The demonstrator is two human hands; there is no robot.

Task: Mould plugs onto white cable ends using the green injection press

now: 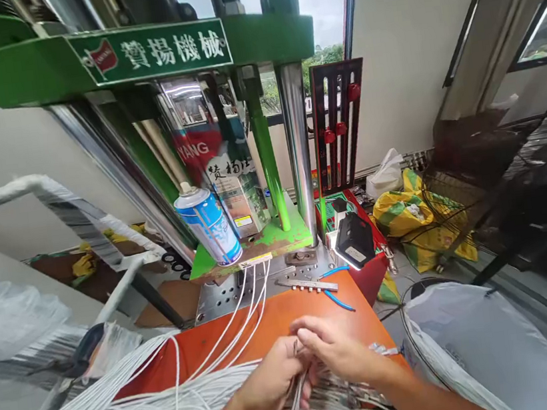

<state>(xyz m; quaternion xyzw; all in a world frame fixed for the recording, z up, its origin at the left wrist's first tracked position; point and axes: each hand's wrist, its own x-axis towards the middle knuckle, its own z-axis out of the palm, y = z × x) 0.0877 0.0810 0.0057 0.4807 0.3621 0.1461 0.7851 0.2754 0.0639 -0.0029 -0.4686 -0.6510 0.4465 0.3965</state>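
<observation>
A thick sheaf of thin white wires [128, 399], round, smooth and plastic-coated, fans in from the near left across the glossy orange table [287, 311]. A few strands curve away to the far side, under the green steel press [252, 40]. The wire ends gather at the near middle, where the left hand [271, 380] is clenched around a bunch of them. The right hand [335, 348] touches it, fingers curled down onto the same ends; whether it pinches one is hard to tell. A blue-and-white cylindrical can [208, 223] stands on the press base. A flat metal bar [309, 286] lies just beyond the table.
</observation>
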